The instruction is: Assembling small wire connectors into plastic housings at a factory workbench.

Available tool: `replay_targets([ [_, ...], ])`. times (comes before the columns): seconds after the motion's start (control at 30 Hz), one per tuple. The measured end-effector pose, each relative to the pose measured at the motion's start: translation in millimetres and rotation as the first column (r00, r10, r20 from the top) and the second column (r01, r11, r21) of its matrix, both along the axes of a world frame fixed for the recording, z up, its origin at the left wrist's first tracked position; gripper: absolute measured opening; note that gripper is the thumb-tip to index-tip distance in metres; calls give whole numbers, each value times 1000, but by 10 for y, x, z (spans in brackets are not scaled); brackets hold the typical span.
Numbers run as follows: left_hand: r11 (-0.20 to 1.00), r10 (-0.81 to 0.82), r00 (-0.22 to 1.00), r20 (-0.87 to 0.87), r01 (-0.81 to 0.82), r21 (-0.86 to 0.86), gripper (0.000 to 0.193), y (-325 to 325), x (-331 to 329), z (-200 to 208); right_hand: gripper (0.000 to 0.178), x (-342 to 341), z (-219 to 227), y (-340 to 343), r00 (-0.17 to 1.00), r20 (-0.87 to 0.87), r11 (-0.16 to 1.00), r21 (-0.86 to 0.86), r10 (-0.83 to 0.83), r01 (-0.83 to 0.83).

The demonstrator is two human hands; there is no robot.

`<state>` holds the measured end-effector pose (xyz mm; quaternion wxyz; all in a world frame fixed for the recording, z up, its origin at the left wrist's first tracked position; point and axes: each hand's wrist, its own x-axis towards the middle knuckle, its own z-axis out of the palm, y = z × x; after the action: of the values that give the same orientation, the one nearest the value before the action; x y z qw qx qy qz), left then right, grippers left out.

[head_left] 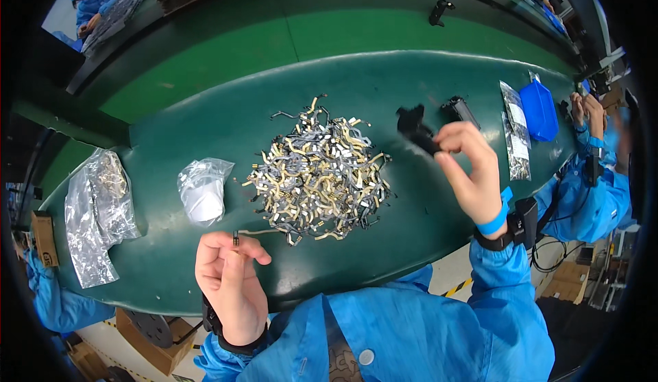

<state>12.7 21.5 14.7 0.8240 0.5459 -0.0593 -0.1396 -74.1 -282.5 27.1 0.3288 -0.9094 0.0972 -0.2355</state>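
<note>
My left hand point(233, 272), near the front edge of the table, pinches a small wire lead point(255, 232) between thumb and fingers. Its dark connector end sticks up at the fingertips and a pale tail points toward the pile. To the right, my right hand point(471, 169) is raised with thumb and forefinger closed on a black plastic part point(416, 127), smeared by motion. Between the two hands lies a heap of short wire leads point(319, 176), grey, cream and black with small connectors. Another black part point(460, 111) rests just beyond my right hand.
On the green table point(411, 245), a clear bag with a white piece point(204, 193) and a larger plastic bag point(103, 204) lie left. Filled bags point(515, 132) and a blue tray point(539, 111) stand right. Co-workers sit at both sides; one's hands point(589, 113) show right.
</note>
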Motion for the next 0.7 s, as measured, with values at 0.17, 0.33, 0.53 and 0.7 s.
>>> replay_targets([
  [0.17, 993, -41, 987, 158, 58, -107, 56, -117, -12, 24, 18, -66, 59, 417, 935, 177, 553, 767, 307, -327],
  [0.33, 981, -161, 885, 437, 192, -27, 99, -238, 41, -28, 34, 35, 24, 851, 904, 340, -336, 909, 260, -245],
  [0.53, 978, -189, 573, 797, 42, 202, 130, -315, 72, 64, 35, 113, -198, 1194, 899, 402, -817, 568, 172, -98],
  [0.7, 963, -270, 508, 818, 150, 225, 119, -158, 274, 160, 37, 108, -176, 1257, 901, 358, -804, 594, 247, -15],
])
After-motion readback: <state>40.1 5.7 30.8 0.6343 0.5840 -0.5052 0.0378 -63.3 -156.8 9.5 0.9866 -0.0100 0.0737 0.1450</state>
